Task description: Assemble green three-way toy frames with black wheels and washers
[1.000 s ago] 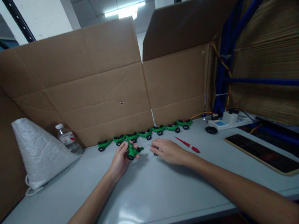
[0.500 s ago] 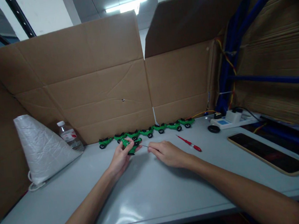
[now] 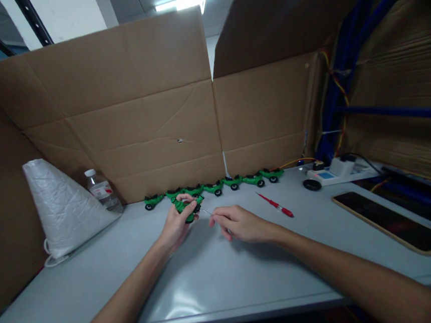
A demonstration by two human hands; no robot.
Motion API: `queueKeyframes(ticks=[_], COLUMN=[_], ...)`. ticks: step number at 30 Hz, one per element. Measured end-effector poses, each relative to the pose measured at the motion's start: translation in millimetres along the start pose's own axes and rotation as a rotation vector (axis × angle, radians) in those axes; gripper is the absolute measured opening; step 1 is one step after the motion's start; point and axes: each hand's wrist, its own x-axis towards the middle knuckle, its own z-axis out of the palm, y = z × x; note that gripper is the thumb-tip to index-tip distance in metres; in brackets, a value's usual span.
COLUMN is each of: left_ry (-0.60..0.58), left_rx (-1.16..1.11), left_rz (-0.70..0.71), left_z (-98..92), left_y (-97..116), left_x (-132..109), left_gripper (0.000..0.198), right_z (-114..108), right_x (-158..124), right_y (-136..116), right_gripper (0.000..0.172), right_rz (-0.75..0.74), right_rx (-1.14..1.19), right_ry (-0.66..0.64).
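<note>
My left hand [image 3: 176, 224] is closed around a small green toy car [image 3: 188, 207] with black wheels, held just above the grey table [image 3: 211, 282]. My right hand [image 3: 239, 223] pinches a thin metal rod [image 3: 207, 212], whose tip points left toward the toy. Behind both hands, a row of several matching green toy cars [image 3: 232, 182] lines the foot of the cardboard wall.
A red screwdriver [image 3: 275, 205] lies right of my right hand. A white woven bag [image 3: 59, 208] and a water bottle [image 3: 101, 190] stand at the left. A power strip [image 3: 329, 172] and a dark tablet [image 3: 394, 221] are at the right. Cardboard walls [image 3: 140, 118] enclose the back.
My left hand has turned the green toy and drawn it closer. My right hand lifted the thin rod off the table and moved it left toward the toy.
</note>
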Motion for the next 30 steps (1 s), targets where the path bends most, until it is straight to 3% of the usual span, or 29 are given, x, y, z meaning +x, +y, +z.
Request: queueKeyframes(ticks=[8, 15, 30], left_ry=[-0.016, 0.048, -0.001], left_rx=[0.075, 0.072, 0.092], left_rz=[-0.007, -0.040, -0.019], left_z=[3.3, 1.5, 0.2], left_y=[-4, -11, -11], left_x=[-1, -1, 0], left_gripper=[0.043, 0.059, 0.047], right_z=[5, 6, 9], right_x=[-1, -2, 0], right_y=[-1, -9, -4], right_gripper=[0.039, 0.035, 0.036], right_rz=[-0.011, 0.028, 0.026], right_rx=[0.073, 0.027, 0.020], right_ry=[-0.017, 0.064, 0.085])
